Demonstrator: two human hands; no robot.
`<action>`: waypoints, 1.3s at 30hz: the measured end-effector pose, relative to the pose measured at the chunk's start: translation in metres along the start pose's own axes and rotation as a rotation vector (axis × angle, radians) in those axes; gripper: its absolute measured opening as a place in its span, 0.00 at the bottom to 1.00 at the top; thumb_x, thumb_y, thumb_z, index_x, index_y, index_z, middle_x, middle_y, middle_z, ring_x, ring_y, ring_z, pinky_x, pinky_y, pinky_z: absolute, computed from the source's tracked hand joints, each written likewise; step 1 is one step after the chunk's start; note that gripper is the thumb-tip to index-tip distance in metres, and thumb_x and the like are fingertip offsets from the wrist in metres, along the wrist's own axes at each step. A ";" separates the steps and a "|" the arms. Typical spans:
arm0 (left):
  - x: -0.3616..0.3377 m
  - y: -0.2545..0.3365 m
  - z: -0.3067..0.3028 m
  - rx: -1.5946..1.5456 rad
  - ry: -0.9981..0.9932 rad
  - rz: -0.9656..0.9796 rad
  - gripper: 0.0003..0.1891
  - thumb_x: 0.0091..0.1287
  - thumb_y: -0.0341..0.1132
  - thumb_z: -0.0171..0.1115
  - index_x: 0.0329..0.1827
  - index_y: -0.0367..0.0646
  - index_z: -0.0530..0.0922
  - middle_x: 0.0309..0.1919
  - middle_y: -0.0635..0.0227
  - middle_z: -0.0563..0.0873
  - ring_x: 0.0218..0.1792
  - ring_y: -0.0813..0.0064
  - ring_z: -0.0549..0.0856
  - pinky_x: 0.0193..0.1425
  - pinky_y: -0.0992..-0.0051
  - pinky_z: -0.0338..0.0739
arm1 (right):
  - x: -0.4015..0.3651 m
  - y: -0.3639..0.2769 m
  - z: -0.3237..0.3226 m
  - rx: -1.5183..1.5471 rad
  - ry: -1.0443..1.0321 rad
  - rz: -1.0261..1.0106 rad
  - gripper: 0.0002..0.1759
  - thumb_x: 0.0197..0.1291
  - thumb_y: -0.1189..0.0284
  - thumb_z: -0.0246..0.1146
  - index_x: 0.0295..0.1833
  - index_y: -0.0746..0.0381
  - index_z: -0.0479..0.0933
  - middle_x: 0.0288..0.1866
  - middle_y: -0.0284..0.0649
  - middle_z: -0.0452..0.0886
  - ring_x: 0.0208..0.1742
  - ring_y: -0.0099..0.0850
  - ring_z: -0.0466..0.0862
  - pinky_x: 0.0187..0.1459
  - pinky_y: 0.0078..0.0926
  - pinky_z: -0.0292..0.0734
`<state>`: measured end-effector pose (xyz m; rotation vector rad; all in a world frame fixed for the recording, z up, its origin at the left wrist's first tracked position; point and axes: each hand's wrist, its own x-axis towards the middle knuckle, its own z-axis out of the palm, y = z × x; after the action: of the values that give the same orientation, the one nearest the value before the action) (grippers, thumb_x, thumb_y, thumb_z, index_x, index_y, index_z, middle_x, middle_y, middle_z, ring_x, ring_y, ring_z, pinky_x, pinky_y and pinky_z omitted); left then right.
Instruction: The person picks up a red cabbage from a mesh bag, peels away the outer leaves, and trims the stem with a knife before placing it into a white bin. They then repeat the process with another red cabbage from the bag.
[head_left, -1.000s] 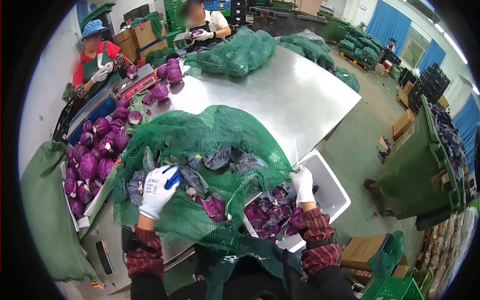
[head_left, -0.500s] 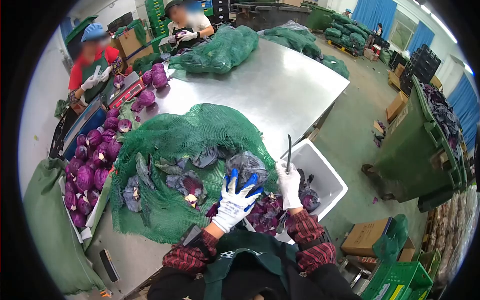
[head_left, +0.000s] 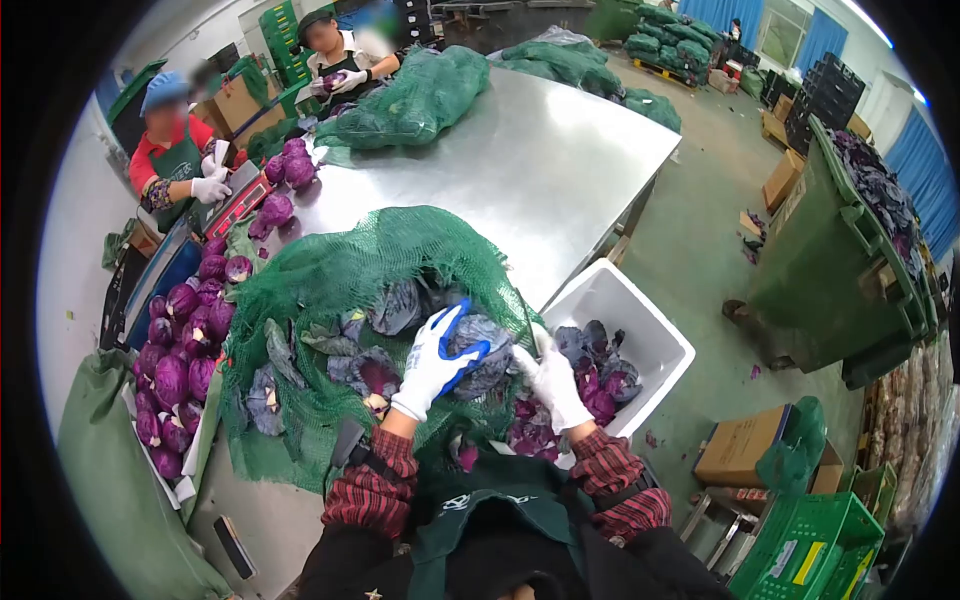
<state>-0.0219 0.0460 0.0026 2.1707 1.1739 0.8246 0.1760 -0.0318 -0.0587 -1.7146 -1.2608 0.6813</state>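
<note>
My left hand [head_left: 436, 362], in a white glove with blue fingertips, rests with spread fingers on the left side of a dark cabbage [head_left: 482, 352]. That cabbage sits at the right part of a green net bag [head_left: 340, 258], near loose outer leaves. My right hand [head_left: 552, 378], in a white glove, is closed around a knife, whose thin dark blade [head_left: 528, 318] points up and away. Its fingertips are at the cabbage's right side. Another dark cabbage [head_left: 396, 306] lies in the net behind my left hand.
A white box [head_left: 655, 335] with leaves stands at right. Peeled purple cabbages [head_left: 172, 378] fill a container at left. Across the metal table [head_left: 540, 140] are full net bags [head_left: 415, 100], a red scale [head_left: 245, 205] and two people. A green bin [head_left: 820, 270] stands far right.
My left hand has moved up and left onto the cabbage's side. My right hand has shifted left to the cabbage, with the knife. The view has shifted slightly.
</note>
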 end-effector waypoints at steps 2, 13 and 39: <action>-0.012 -0.006 0.007 -0.035 0.047 -0.010 0.39 0.53 0.48 0.75 0.69 0.47 0.72 0.63 0.56 0.76 0.64 0.55 0.74 0.69 0.61 0.67 | -0.018 -0.005 -0.017 -0.102 -0.013 0.021 0.28 0.67 0.62 0.62 0.70 0.57 0.68 0.60 0.46 0.80 0.57 0.41 0.82 0.55 0.31 0.77; -0.014 -0.014 0.013 -0.059 0.183 0.018 0.33 0.52 0.44 0.75 0.62 0.44 0.78 0.58 0.58 0.79 0.61 0.57 0.75 0.68 0.60 0.67 | -0.021 -0.004 0.003 -0.293 -0.193 -0.082 0.18 0.72 0.62 0.52 0.48 0.68 0.78 0.38 0.56 0.83 0.41 0.53 0.83 0.42 0.44 0.79; -0.027 -0.054 0.003 -0.733 0.309 -0.233 0.25 0.69 0.36 0.64 0.66 0.34 0.71 0.63 0.61 0.77 0.62 0.72 0.76 0.70 0.72 0.66 | 0.016 0.018 0.024 -0.373 -0.322 -0.048 0.16 0.60 0.66 0.60 0.48 0.64 0.78 0.39 0.55 0.83 0.43 0.55 0.83 0.43 0.47 0.78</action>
<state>-0.0600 0.0479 -0.0437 1.3211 1.0166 1.2700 0.1701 -0.0106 -0.0843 -1.9153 -1.7356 0.7502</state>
